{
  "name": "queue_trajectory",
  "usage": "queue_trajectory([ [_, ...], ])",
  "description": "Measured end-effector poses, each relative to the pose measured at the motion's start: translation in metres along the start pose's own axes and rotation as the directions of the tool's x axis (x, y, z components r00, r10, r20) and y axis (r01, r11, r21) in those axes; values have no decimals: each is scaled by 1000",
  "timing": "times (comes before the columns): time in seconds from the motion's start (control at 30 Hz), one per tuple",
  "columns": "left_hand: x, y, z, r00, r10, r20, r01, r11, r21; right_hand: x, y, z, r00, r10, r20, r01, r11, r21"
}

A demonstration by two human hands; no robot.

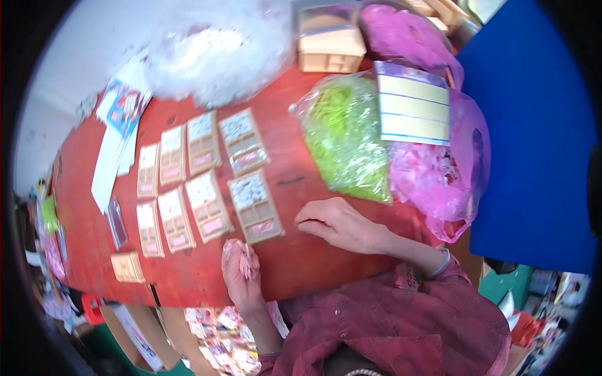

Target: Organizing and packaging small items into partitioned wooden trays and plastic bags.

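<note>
My left hand point(241, 276) is closed around a bunch of small pink pieces point(246, 258) at the table's near edge. To its right, my right hand point(338, 224) hovers low over the red table, thumb and fingers pinched together; whether anything is between them is hidden. Between the hands and the far side stand two rows of small wooden trays with compartments. The nearest tray point(256, 207) has white and grey bits in its upper part and a pink piece in its lower part. Another tray point(209, 207) beside it looks alike.
A clear bag of green strands point(345, 138) lies to the right, with a pink plastic bag point(467, 182) and a striped card point(414, 103) beside it. A large clear bag point(219, 50) sits at the back. A small wooden piece point(128, 267) lies left, near white strips point(111, 166).
</note>
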State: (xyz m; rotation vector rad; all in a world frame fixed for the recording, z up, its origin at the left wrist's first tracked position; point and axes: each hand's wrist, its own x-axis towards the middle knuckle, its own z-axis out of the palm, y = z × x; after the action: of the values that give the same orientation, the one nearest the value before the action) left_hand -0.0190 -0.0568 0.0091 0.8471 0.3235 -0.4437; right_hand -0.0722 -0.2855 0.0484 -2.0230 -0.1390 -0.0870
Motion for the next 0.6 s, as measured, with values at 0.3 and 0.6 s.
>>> queue_trajectory([
  [0.3,11,-21,143,929,-312,199,207,885,418,-96,7,-104,785,234,-573,-277,961,13],
  [0.6,96,-124,387,545,-512,665,313,859,404,-126,17,-136,732,285,-618,-336,941,36],
])
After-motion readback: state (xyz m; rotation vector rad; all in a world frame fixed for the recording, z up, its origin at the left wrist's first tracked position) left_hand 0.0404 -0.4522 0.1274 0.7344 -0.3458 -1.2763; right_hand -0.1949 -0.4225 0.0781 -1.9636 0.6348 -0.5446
